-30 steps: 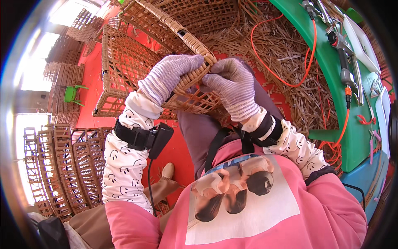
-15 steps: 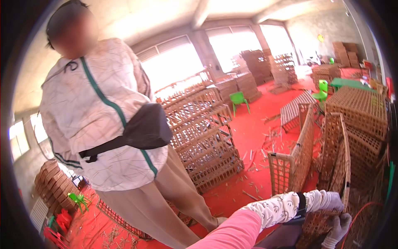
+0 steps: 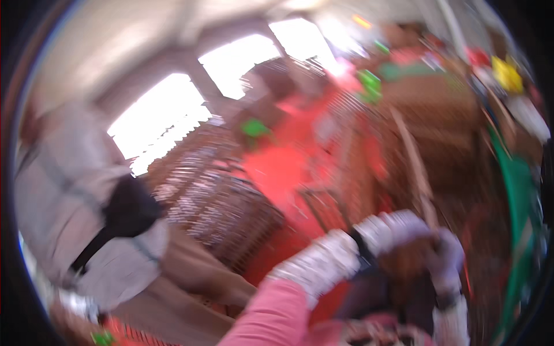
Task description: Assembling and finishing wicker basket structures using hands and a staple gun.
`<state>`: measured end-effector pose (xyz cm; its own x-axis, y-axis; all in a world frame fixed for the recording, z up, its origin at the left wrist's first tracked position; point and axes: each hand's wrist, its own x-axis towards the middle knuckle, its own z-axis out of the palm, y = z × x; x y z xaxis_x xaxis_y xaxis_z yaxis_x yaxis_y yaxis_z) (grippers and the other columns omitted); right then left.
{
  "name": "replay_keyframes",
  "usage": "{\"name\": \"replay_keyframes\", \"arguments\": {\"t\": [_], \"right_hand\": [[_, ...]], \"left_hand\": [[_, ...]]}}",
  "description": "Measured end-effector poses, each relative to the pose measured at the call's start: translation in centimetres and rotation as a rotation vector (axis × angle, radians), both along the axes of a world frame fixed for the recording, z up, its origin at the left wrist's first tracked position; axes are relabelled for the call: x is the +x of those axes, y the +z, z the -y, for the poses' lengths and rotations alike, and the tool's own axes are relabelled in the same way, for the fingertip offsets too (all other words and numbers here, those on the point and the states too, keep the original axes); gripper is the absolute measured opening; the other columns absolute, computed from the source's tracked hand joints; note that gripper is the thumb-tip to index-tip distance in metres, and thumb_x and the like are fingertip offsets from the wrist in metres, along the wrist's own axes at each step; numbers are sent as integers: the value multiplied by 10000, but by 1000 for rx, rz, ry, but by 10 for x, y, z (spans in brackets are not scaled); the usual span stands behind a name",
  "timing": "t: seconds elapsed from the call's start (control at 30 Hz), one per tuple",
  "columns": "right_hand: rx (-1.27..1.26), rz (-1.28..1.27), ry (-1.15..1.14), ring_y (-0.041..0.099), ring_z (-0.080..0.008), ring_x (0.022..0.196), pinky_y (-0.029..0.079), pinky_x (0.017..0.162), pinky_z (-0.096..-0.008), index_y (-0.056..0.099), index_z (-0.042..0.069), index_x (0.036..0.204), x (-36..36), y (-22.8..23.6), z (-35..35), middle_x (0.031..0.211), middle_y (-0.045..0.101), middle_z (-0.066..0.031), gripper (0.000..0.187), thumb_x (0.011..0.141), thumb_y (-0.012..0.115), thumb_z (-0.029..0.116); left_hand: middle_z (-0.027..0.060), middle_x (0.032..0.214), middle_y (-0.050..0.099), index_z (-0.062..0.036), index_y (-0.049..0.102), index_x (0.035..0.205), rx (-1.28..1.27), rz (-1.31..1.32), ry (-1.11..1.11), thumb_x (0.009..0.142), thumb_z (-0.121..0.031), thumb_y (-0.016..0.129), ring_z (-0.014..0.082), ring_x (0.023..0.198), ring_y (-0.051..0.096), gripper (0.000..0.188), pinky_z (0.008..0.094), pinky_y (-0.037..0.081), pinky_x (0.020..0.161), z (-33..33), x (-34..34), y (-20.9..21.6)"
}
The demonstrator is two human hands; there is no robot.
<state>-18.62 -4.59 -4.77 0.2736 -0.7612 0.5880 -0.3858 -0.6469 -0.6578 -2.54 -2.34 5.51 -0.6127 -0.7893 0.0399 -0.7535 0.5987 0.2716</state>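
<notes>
While blur softens the whole view, the person's pink sleeve (image 3: 268,311) runs up from the lower edge into a pale patterned cuff (image 3: 317,265) and a black wrist strap (image 3: 362,248). Beyond it, the left grip (image 3: 404,228), in a light lilac glove, closes on the rim of a woven basket (image 3: 424,187) near its lower end. The right grip (image 3: 448,258), gloved alike, is curled just beside the same part of the rim; whether its fingers are clasped there, I cannot tell. The basket stands tilted in front of the person's lap, toward the lower right of the view. Its inside cannot be made out, so I cannot say what it contains. It is brown, with a paler rim that rises as a long, slightly bent bar away from the hands; the weave of its sides is smeared.

To the right of the basket lies the edge of a green worktop (image 3: 515,193). On the left stands another person (image 3: 69,190) in a pale jacket and brown trousers, wearing a black waist bag (image 3: 134,206) whose contents are hidden. Next to that person, openwork woven crates (image 3: 213,205) form a stack on the red floor (image 3: 277,176); what they may hold is unclear. Farther off are a broad brown stack (image 3: 435,112), a small green chair (image 3: 254,128) and, along the back wall, bright windows (image 3: 239,63).
</notes>
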Motion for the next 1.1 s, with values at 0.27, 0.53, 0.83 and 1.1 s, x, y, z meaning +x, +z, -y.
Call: {"name": "replay_keyframes", "arguments": {"t": [0.27, 0.53, 0.83, 1.1], "right_hand": [[43, 196, 50, 572, -224, 704, 475, 648, -316, 501, 99, 1089, -10, -15, 20, 856, 538, -93, 567, 597, 774, 162], [-96, 45, 154, 583, -272, 731, 479, 652, -343, 640, 93, 880, -3, 9, 9, 893, 544, -93, 270, 638, 728, 174], [12, 335, 175, 583, -239, 715, 475, 647, -312, 623, 39, 752, -6, 1, 22, 758, 584, -104, 119, 650, 673, 4], [14, 60, 343, 567, -287, 698, 466, 639, -332, 617, 49, 739, -7, 22, 48, 724, 569, -106, 100, 662, 678, 68]], "left_hand": [[23, 813, 607, -38, 577, 1015, 15, -90, -127, 868, -196, 512, 104, 751, 579, 225, 255, 475, 697, 59, 23, -65], [48, 745, 590, -25, 590, 898, 846, -1040, 517, 861, -492, 471, 118, 614, 563, 484, 236, 466, 547, 28, 0, -46], [97, 757, 559, -22, 585, 888, 457, -264, 119, 790, -180, 563, 271, 655, 559, 188, 318, 467, 606, 30, 13, -45], [153, 816, 581, -56, 554, 975, -140, -55, 331, 758, -210, 620, 352, 737, 580, 274, 407, 471, 627, 8, -7, -57]]}}
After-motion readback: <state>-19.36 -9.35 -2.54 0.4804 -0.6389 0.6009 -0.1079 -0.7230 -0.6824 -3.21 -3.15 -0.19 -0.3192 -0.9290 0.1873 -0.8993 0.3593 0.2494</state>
